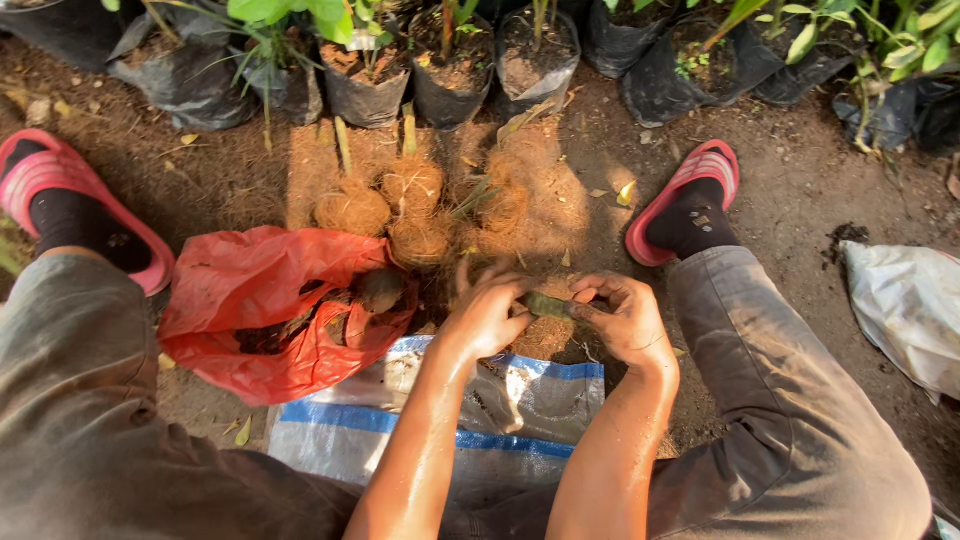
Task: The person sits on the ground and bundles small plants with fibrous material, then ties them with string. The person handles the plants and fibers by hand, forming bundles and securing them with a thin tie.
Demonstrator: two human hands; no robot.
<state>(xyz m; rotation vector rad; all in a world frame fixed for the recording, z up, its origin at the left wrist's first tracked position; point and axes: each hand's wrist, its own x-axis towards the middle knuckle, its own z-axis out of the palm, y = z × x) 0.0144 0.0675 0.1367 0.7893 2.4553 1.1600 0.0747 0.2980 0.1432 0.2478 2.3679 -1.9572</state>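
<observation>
Here, short green stem (546, 304), fibre-wrapped below.

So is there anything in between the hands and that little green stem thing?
No, nothing visible. The left hand and the right hand both already touch the green stem piece, one at each end, just above a brown fibre ball.

Bare soil ground (790, 190) on which fibre balls (352, 210), a red bag (250, 285), a woven sack (350, 430) and black pots (365, 95) are laid.
</observation>
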